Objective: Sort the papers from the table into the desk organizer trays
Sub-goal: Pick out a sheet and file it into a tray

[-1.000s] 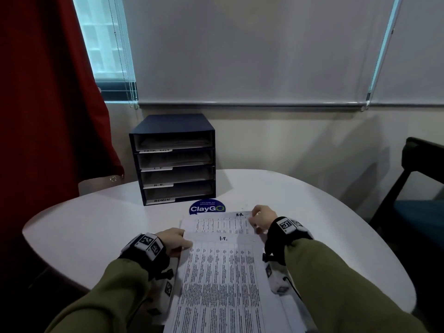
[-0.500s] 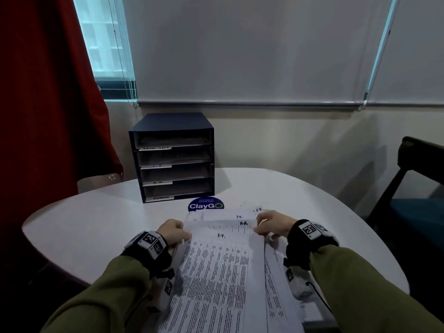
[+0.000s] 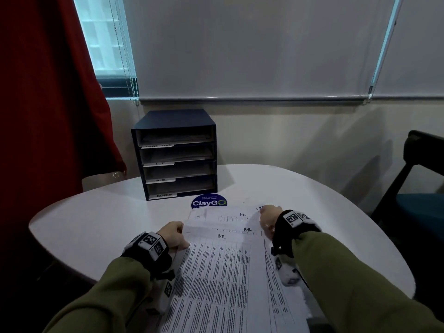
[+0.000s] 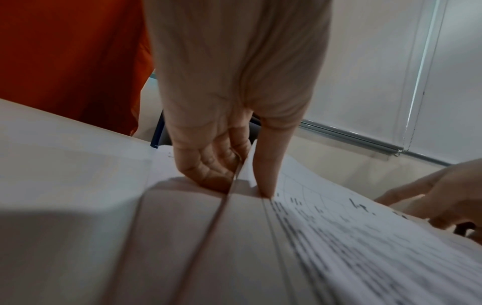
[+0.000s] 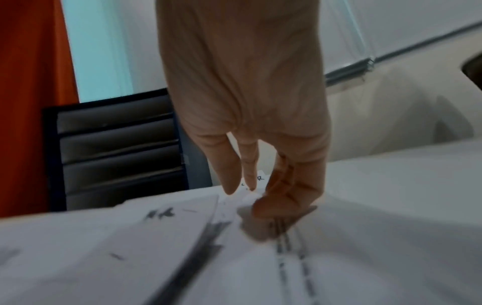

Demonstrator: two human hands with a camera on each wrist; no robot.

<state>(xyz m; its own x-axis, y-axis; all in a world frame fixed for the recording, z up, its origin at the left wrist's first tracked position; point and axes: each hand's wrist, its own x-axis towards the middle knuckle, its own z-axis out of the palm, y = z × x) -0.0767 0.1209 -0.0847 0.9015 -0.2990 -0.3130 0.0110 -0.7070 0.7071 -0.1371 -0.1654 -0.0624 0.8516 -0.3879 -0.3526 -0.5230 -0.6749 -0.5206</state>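
A fanned stack of printed papers [image 3: 223,272] lies on the white table [image 3: 101,212] in front of me, with handwritten headings "I.T." and "H.R." showing on the offset sheets. My left hand [image 3: 175,236] pinches the left edge of the top sheets, thumb on top and fingers underneath [image 4: 208,171]. My right hand [image 3: 269,218] is at the far right corner of the papers [image 5: 130,247], where thumb and forefinger tips [image 5: 229,185] meet on a sheet corner and the other fingers curl onto the paper. The dark blue desk organizer [image 3: 177,155] stands beyond, its labelled trays holding papers.
A blue round "ClayGo" sticker [image 3: 209,202] sits between the organizer and the papers. Red cloth [image 3: 48,116] hangs at the left. A dark chair [image 3: 420,188] stands at the right. The wall and lowered blinds [image 3: 252,56] are close behind the table.
My right hand has slid right and forward, spreading the sheets so more headings show. The left hand has kept its hold on the left edge.
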